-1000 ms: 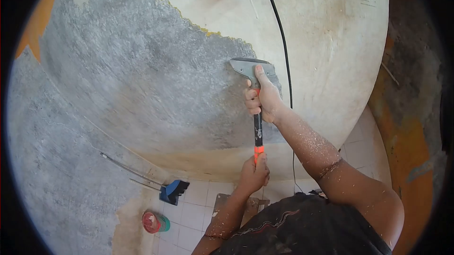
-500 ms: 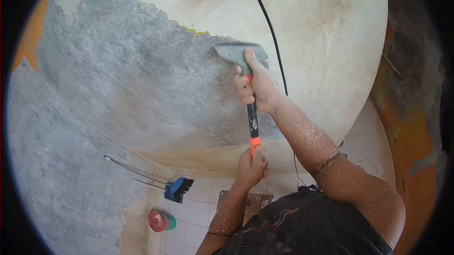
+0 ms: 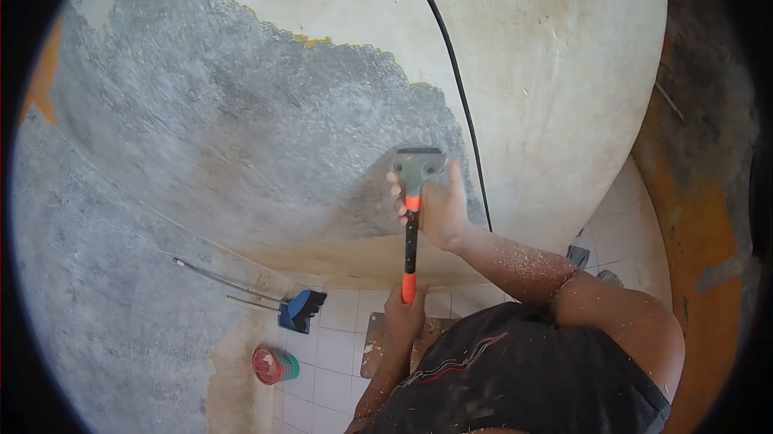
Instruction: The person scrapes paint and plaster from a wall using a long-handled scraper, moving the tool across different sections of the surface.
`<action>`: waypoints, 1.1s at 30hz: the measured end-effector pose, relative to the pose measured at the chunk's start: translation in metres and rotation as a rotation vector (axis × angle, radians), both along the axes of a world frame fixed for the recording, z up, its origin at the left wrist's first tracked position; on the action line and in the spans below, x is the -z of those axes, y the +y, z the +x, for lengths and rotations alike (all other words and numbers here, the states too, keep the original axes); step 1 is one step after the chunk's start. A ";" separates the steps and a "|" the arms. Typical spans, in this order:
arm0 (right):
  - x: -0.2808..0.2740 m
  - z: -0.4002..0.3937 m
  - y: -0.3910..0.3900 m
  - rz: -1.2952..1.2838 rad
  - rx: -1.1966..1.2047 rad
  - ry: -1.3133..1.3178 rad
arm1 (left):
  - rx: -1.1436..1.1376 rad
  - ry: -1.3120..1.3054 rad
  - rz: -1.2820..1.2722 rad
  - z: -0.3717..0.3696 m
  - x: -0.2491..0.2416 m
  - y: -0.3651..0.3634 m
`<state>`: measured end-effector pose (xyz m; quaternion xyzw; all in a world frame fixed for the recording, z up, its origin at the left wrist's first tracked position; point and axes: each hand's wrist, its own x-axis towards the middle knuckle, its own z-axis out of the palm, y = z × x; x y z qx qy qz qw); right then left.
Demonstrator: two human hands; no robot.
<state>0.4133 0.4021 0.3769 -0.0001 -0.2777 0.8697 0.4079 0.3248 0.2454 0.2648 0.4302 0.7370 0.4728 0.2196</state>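
Note:
A long-handled scraper (image 3: pixel 411 229) with a grey-green head, black shaft and orange end is held upright in front of the wall (image 3: pixel 322 112). My left hand (image 3: pixel 404 317) closes round the orange end at the bottom. Higher up, my right hand (image 3: pixel 441 210) grips just under the head, its fingers behind the shaft and its thumb raised at the side. The dark blade edge overlaps a bare grey patch of the wall. Cream paint (image 3: pixel 555 112) borders this patch above and to the right, with a ragged yellowish edge. Pale flakes speckle my right forearm.
A black cable (image 3: pixel 451 59) hangs down the wall right beside my right hand. On the tiled floor (image 3: pixel 334 353) are a blue dustpan (image 3: pixel 300 311), a red and green basket (image 3: pixel 275 365) and a worn wooden stool (image 3: pixel 374 345) by my left arm.
Both hands have brought the scraper down the wall, toward my body. My right thumb, which lay on the scraper's head, now stands off to the side. The view has shifted slightly.

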 end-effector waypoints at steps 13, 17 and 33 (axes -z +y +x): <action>-0.053 0.002 0.027 -0.038 -0.104 -0.259 | 0.505 -0.823 0.415 0.024 0.003 0.022; -0.075 0.002 0.033 0.002 0.012 -0.245 | 0.329 -0.822 0.282 0.018 -0.028 0.036; -0.086 -0.003 0.030 0.004 0.085 -0.321 | 0.281 -0.677 0.186 0.019 -0.043 0.025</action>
